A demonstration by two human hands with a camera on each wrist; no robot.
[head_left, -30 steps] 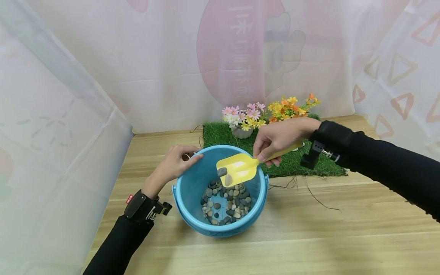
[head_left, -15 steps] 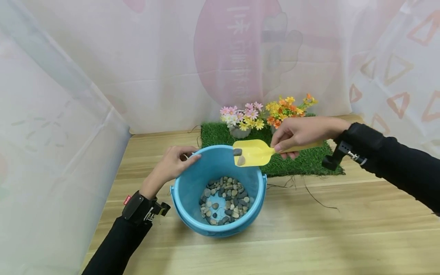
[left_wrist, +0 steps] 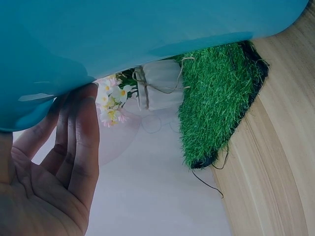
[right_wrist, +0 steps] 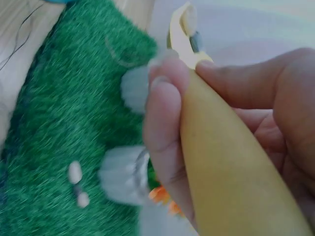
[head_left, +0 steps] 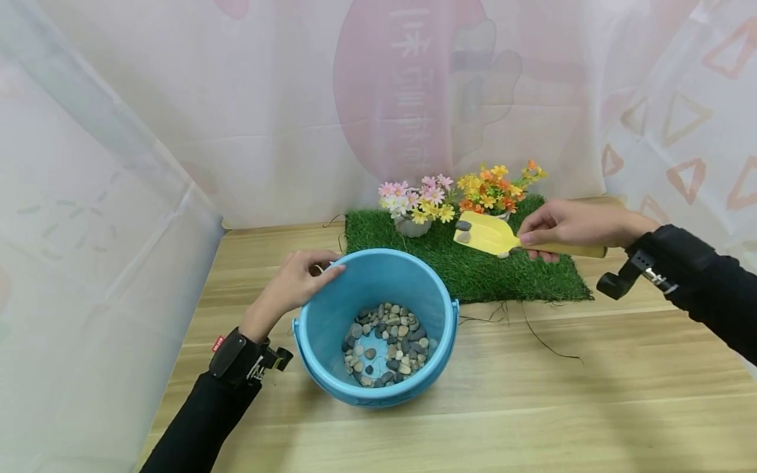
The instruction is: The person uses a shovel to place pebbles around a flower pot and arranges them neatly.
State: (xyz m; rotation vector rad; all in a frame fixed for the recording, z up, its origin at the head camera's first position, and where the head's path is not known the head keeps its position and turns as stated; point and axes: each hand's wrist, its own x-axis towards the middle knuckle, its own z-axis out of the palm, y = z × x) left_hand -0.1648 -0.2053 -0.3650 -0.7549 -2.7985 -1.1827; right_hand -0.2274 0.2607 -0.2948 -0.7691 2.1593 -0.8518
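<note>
My left hand (head_left: 299, 279) grips the rim of a blue bucket (head_left: 378, 263), with the thumb over the edge and the fingers outside, as the left wrist view shows. Grey, black and tan pebbles (head_left: 408, 341) cover much of the bucket's bottom, leaving a bare blue patch. To the right, my right hand (head_left: 568, 230) holds a yellow toy shovel (head_left: 487, 231) by its handle. Two pebbles (head_left: 464, 226) lie near the tip of its blade, one dark and one tan. The shovel hangs above a green artificial grass mat (head_left: 473, 279), in front of the orange flowers.
Two potted flower bunches, pink-white ones (head_left: 416, 200) and orange-yellow ones (head_left: 497, 187), stand at the back of the mat. A few small stones (right_wrist: 75, 172) lie on the grass. Loose dark threads (head_left: 550, 347) trail onto the wooden table (head_left: 532, 414). A printed curtain (head_left: 284, 118) hangs behind.
My right hand has carried the shovel with its two pebbles from over the bucket rightward and back, to above the grass mat. My left hand stays on the bucket rim.
</note>
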